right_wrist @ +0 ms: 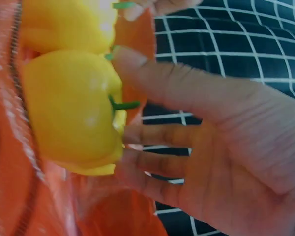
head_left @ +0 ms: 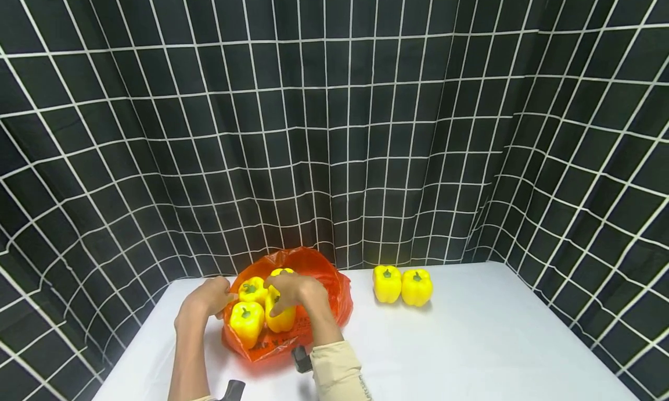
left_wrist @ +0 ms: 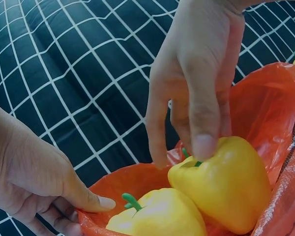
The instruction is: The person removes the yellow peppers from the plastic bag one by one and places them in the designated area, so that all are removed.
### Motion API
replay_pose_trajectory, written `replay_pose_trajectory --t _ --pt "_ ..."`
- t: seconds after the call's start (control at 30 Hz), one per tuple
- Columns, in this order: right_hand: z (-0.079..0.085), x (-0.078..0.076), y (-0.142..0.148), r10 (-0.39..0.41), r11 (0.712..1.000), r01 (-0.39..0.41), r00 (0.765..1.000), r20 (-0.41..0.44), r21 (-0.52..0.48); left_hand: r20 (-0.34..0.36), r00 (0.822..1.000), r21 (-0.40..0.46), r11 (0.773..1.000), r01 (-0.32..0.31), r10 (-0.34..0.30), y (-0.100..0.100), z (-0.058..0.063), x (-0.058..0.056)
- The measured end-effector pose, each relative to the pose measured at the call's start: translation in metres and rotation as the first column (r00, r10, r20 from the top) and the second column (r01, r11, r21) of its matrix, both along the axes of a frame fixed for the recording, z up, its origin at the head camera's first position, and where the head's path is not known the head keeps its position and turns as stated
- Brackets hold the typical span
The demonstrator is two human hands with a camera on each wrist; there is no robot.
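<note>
Left hand [head_left: 208, 297] pinches the thin red plastic bag [head_left: 337, 290] at nine o'clock (steadying its mouth, I'd judge); right hand [head_left: 299, 287], fingers apart, touches a glossy yellow blocky bell pepper [head_left: 283, 321].

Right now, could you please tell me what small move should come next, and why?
I'd probably lift the right hand clear of the bagged peppers: these sit inside the red bag, whose rim the left hand pinches, while two loose peppers stand outside on the table.
</note>
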State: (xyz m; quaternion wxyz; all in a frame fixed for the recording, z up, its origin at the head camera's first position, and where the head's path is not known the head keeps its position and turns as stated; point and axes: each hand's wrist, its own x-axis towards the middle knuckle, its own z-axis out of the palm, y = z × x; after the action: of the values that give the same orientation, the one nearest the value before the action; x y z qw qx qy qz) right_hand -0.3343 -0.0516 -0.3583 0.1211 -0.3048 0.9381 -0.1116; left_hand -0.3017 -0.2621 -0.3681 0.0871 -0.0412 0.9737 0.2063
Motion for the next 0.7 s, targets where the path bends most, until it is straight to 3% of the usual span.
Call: replay_pose_trajectory --t 0.1,0.17,0.33,0.7 --pt "-0.007 0.006 -0.008 -0.07 0.996 0.072 0.996 -0.046 0.056 -0.007 1.0 0.01 1.0 0.006 -0.006 0.001 -0.002 0.001" --pt "-0.011 0.01 -0.014 -0.075 0.991 0.085 0.992 -0.101 0.104 -0.007 1.0 0.02 1.0 0.003 -0.003 0.001 -0.003 0.002" --pt "-0.017 0.017 -0.021 -0.024 0.982 0.063 0.977 -0.21 0.179 -0.025 1.0 0.019 1.0 0.017 -0.017 0.0 -0.004 0.003" --pt "-0.016 0.015 -0.013 -0.047 0.987 0.069 0.988 -0.15 0.144 -0.027 0.999 -0.002 0.999 0.04 -0.04 0.002 -0.003 0.001"
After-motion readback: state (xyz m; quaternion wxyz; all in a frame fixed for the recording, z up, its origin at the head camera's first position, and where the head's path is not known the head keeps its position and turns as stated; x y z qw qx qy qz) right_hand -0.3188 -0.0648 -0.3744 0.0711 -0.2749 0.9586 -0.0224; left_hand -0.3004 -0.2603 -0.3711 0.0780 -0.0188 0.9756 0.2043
